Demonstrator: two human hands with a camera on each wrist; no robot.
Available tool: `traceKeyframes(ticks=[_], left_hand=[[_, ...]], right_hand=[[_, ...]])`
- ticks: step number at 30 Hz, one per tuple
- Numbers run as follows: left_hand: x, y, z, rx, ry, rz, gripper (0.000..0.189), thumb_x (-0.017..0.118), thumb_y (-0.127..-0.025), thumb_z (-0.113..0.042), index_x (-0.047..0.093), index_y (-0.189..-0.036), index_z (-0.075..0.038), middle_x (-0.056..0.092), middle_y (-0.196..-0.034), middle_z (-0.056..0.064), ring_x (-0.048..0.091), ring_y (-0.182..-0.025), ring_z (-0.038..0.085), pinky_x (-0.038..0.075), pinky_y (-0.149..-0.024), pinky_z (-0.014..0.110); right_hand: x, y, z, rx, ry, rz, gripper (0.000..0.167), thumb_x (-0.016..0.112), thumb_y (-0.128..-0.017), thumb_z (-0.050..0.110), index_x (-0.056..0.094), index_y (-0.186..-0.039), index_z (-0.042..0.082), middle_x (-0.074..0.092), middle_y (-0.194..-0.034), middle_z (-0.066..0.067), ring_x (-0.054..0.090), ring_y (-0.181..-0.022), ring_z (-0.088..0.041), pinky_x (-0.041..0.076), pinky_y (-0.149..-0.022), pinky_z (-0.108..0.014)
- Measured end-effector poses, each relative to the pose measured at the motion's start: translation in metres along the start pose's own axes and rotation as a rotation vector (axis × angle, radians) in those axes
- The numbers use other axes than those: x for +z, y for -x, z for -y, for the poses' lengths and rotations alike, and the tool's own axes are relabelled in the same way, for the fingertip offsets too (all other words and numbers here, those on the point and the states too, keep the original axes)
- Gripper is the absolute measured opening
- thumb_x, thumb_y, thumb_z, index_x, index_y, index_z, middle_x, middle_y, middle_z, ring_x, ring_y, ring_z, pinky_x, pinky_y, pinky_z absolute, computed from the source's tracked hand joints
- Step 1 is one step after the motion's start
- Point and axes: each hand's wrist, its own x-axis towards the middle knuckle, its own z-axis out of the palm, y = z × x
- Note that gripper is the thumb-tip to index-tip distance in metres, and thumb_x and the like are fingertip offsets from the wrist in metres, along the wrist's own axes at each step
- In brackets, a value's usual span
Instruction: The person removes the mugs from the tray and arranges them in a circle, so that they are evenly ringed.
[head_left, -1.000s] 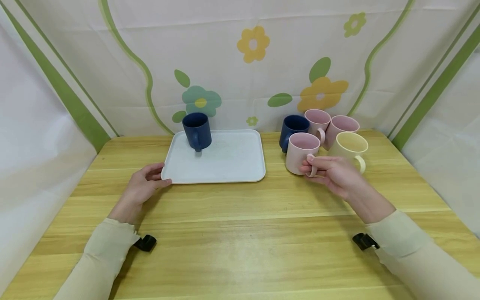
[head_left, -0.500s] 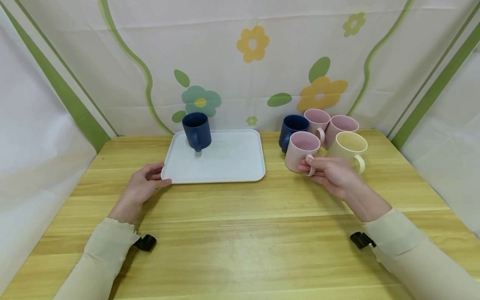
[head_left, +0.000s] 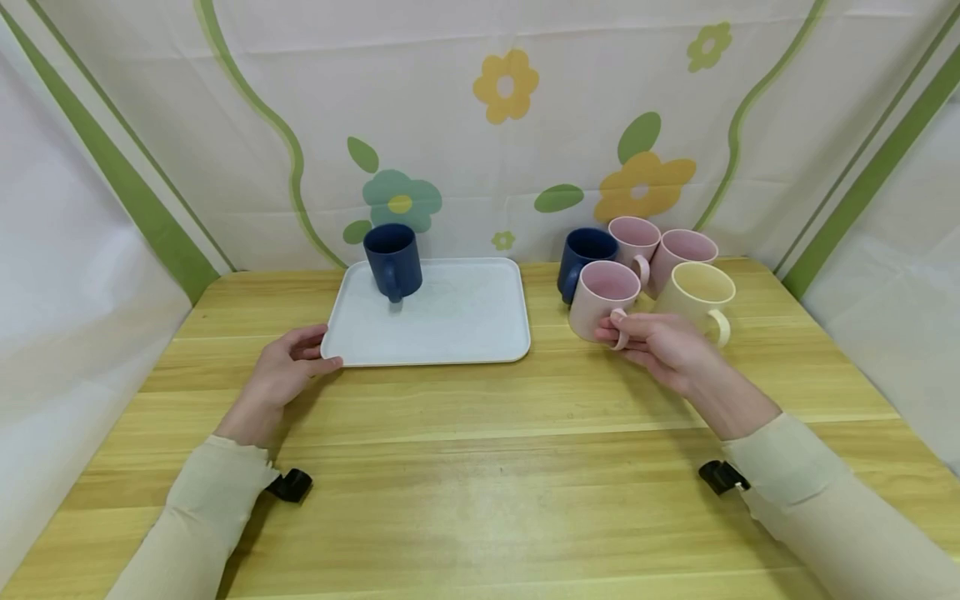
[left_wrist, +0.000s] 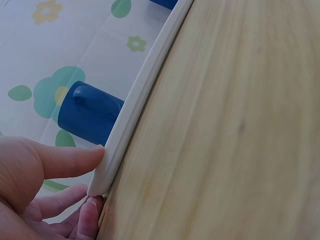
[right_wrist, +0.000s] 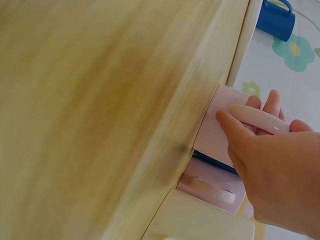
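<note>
In the head view my right hand (head_left: 663, 346) pinches the handle of a pink mug (head_left: 592, 312), thumb on top. The mug is upright at the front of a mug cluster; in the right wrist view its base is at or very near the tabletop. My left hand (head_left: 285, 371) holds the near left corner of a white rectangular tray (head_left: 457, 333). In the left wrist view the thumb (left_wrist: 75, 161) presses the tray's edge, with fingers curled around the corner. A dark blue mug (head_left: 395, 262) stands at the tray's back left, handle toward me.
Close behind the held mug stand another dark blue mug (head_left: 588, 250), two pink mugs (head_left: 633, 240) and a cream-yellow mug (head_left: 697, 300) at the right. A flowered cloth backdrop (head_left: 465, 150) rises behind the wooden table (head_left: 480, 483).
The pink mug in my right hand has shifted very slightly away from me and to the left, with the hand following. My left hand, the tray and the other mugs stay put.
</note>
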Motion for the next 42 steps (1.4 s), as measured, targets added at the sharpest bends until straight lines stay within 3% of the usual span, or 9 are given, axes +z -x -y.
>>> traceKeyframes(ticks=[5, 10, 13, 17, 24, 29, 34, 42], left_hand=[[-0.001, 0.002, 0.001, -0.006, 0.006, 0.001, 0.079, 0.073, -0.103, -0.023, 0.03, -0.168, -0.01, 0.043, -0.163, 0.02, 0.049, -0.14, 0.03, 0.042, -0.1, 0.027], [-0.001, 0.002, 0.002, -0.001, 0.016, 0.001, 0.079, 0.073, -0.102, -0.022, 0.03, -0.168, -0.01, 0.043, -0.163, 0.021, 0.048, -0.14, 0.031, 0.042, -0.103, 0.03], [-0.001, 0.002, 0.003, -0.002, 0.027, 0.005, 0.08, 0.073, -0.102, -0.023, 0.03, -0.168, -0.011, 0.043, -0.162, 0.021, 0.048, -0.141, 0.032, 0.041, -0.108, 0.036], [-0.001, 0.002, 0.004, -0.009, 0.033, 0.006, 0.08, 0.073, -0.102, -0.023, 0.031, -0.168, -0.012, 0.045, -0.161, 0.021, 0.047, -0.143, 0.033, 0.04, -0.112, 0.039], [0.0, 0.002, 0.002, 0.003, 0.029, -0.001, 0.079, 0.073, -0.102, -0.022, 0.032, -0.168, -0.011, 0.045, -0.16, 0.021, 0.048, -0.141, 0.033, 0.042, -0.109, 0.037], [0.001, 0.0, 0.0, 0.005, 0.048, 0.004, 0.079, 0.073, -0.102, -0.02, 0.031, -0.168, -0.011, 0.045, -0.161, 0.021, 0.049, -0.141, 0.032, 0.041, -0.111, 0.038], [0.002, 0.001, -0.002, 0.008, 0.05, 0.001, 0.078, 0.072, -0.102, -0.019, 0.031, -0.168, -0.01, 0.044, -0.161, 0.021, 0.048, -0.143, 0.034, 0.041, -0.113, 0.04], [0.001, 0.003, -0.001, 0.008, 0.049, 0.002, 0.078, 0.072, -0.103, -0.02, 0.031, -0.168, -0.01, 0.044, -0.161, 0.021, 0.048, -0.142, 0.034, 0.041, -0.112, 0.039]], right_hand=[[0.001, 0.0, 0.0, 0.005, 0.073, -0.011, 0.016, 0.062, -0.109, 0.021, 0.076, -0.107, 0.014, 0.08, -0.104, 0.012, 0.073, -0.104, 0.0, 0.056, -0.093, -0.02], [0.0, 0.0, -0.002, 0.0, 0.117, -0.02, 0.018, 0.062, -0.108, 0.014, 0.073, -0.121, 0.007, 0.079, -0.107, 0.013, 0.071, -0.106, -0.001, 0.056, -0.093, -0.02], [-0.003, 0.003, -0.003, -0.02, 0.074, -0.018, 0.018, 0.064, -0.106, 0.009, 0.073, -0.121, 0.005, 0.08, -0.107, 0.009, 0.073, -0.104, -0.003, 0.058, -0.094, -0.022], [-0.007, 0.01, -0.001, -0.048, -0.048, -0.031, 0.015, 0.067, -0.102, 0.0, 0.078, -0.107, 0.009, 0.081, -0.103, 0.002, 0.077, -0.098, -0.009, 0.062, -0.091, -0.025], [-0.011, 0.022, 0.009, -0.141, -0.127, -0.151, 0.021, 0.072, -0.096, -0.006, 0.082, -0.097, 0.012, 0.081, -0.095, 0.004, 0.077, -0.089, -0.007, 0.062, -0.082, -0.021], [-0.005, 0.026, 0.018, -0.194, -0.043, -0.188, 0.015, 0.078, -0.094, 0.0, 0.081, -0.104, 0.011, 0.082, -0.096, 0.006, 0.076, -0.091, -0.005, 0.06, -0.082, -0.017], [0.011, 0.025, 0.025, -0.264, 0.073, -0.136, 0.02, 0.079, -0.094, 0.002, 0.078, -0.112, 0.009, 0.081, -0.103, 0.007, 0.075, -0.099, -0.003, 0.059, -0.086, -0.016], [0.04, 0.009, 0.031, -0.247, 0.244, -0.096, 0.024, 0.082, -0.094, 0.012, 0.077, -0.116, 0.009, 0.08, -0.107, 0.013, 0.071, -0.107, 0.0, 0.057, -0.089, -0.015]])
